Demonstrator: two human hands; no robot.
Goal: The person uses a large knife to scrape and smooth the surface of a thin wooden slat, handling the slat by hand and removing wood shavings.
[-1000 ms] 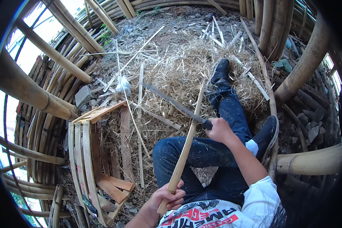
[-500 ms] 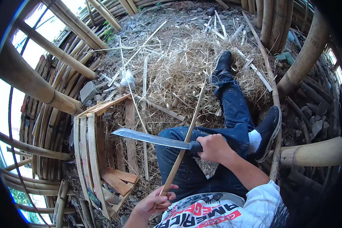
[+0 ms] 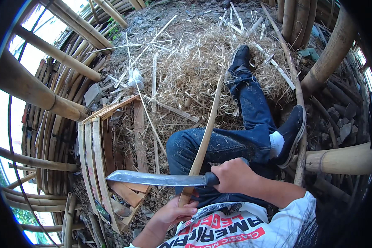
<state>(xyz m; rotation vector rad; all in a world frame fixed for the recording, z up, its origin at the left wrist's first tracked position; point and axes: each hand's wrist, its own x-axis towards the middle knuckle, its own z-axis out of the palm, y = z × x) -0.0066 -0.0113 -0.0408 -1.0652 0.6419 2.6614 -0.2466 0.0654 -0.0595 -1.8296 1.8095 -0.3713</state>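
The right hand (image 3: 234, 177) has its grip wrapped tight around the handle of a long knife (image 3: 155, 179), blade lying flat and pointing left across the bamboo strip (image 3: 204, 140). The left hand (image 3: 175, 214) clasps the strip's near end, which slants up over the knee toward the shavings (image 3: 186, 70). This looks like the shaving step; the next stroke seems to call for a steady strip and an edge angled away from the leg.

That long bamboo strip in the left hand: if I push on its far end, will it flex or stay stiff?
The bamboo strip looks thin and long, held only at its near end by the left hand, so it probably bows. Likely light. Its flat section shouldn't roll.
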